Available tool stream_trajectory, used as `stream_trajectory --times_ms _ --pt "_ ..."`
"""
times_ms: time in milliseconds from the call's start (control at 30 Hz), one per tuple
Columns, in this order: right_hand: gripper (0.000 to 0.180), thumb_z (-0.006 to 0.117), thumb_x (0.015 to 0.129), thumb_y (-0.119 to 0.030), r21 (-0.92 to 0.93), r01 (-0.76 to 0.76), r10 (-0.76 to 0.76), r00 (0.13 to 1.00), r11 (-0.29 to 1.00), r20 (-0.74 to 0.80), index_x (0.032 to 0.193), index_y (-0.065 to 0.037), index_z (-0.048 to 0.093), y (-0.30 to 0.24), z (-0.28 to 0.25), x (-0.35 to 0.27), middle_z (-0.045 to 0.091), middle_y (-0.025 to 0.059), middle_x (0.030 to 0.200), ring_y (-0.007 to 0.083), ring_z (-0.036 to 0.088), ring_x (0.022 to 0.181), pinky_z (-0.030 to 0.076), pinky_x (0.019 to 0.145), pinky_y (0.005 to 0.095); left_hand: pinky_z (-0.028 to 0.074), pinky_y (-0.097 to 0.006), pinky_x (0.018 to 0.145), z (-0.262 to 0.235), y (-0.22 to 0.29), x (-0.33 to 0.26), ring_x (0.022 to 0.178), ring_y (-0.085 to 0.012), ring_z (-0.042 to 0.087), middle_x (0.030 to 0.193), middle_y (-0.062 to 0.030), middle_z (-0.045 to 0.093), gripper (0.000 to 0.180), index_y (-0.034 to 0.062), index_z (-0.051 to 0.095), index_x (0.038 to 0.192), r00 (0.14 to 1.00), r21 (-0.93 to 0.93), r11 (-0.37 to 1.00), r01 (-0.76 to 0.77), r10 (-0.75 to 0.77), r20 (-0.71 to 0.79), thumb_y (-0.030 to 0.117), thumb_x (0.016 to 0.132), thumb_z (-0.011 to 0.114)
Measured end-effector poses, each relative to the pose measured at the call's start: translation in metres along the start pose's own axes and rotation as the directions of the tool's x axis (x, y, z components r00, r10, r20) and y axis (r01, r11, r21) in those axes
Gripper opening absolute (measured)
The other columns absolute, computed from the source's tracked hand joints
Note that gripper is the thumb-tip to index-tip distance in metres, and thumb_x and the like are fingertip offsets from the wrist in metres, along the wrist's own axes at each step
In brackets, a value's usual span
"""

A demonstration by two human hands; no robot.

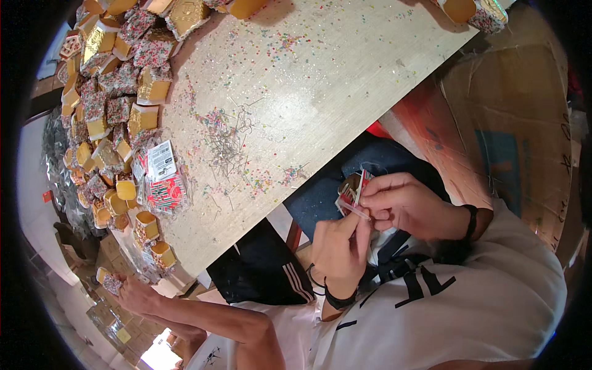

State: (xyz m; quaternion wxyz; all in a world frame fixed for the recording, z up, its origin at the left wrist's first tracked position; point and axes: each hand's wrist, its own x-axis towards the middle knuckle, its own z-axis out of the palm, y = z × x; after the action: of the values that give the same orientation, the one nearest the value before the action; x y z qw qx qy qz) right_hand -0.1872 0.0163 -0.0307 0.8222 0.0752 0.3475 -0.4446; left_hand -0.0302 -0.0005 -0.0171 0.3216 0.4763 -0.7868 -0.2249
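Note:
Over my lap, past the table's edge, both my hands come together on a small red-and-white card (364, 180) with a strip of clear plastic (354, 209). My left hand (340, 246) pinches the plastic strip from below. The fingers of my right hand (404, 206) are closed on the card's upper end. Just behind the card shows a small brownish thing (349, 187), partly hidden by the fingers; its kind cannot be made out.
Sprinkle-coated, house-shaped ornaments (151, 83) crowd the table's (333, 80) left side. Near them lie printed cards (163, 192). Thin wires (231, 148) and loose coloured beads (287, 43) are scattered about. A cardboard box (524, 105) stands right. At lower left, another person's hand (135, 295) holds an ornament.

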Motion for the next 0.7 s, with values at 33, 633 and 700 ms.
stream_trajectory --times_ms 33,633,700 --pt "0.013 0.061 0.094 -0.012 -0.035 -0.006 0.007 1.0 0.999 0.025 0.095 0.001 0.065 -0.001 -0.001 0.0 0.057 0.0016 0.077 0.0078 0.051 0.065 0.042 0.059 0.0231 0.047 -0.03 0.059 0.001 -0.001 0.0 0.064 -0.021 0.058 0.071 -0.009 0.061 0.016 0.0031 0.067 0.091 0.999 0.007 1.0 -0.023 0.023 -0.028 -0.004 0.078 0.073" --pt "0.028 0.057 0.098 -0.017 -0.568 0.099 0.015 0.981 0.817 0.192 0.112 0.006 0.063 -0.01 0.001 -0.011 0.064 0.0081 0.089 0.0127 0.064 0.074 0.054 0.065 0.0247 0.04 -0.039 0.088 -0.012 -0.006 0.001 0.095 -0.0287 0.049 0.085 -0.0088 0.044 0.019 0.0042 0.051 0.08 0.997 -0.075 0.996 0.052 -0.056 -0.055 0.012 0.084 0.069" --pt "0.027 0.056 0.097 -0.017 -0.672 0.182 -0.047 0.976 0.718 0.215 0.113 0.004 0.063 -0.012 0.0 -0.013 0.062 0.0097 0.087 0.0165 0.064 0.075 0.053 0.067 0.0273 0.04 -0.038 0.089 -0.009 -0.01 0.002 0.093 -0.026 0.049 0.084 -0.0082 0.042 0.022 0.0032 0.047 0.079 0.988 -0.24 0.961 0.141 -0.152 -0.029 0.012 0.087 0.067"
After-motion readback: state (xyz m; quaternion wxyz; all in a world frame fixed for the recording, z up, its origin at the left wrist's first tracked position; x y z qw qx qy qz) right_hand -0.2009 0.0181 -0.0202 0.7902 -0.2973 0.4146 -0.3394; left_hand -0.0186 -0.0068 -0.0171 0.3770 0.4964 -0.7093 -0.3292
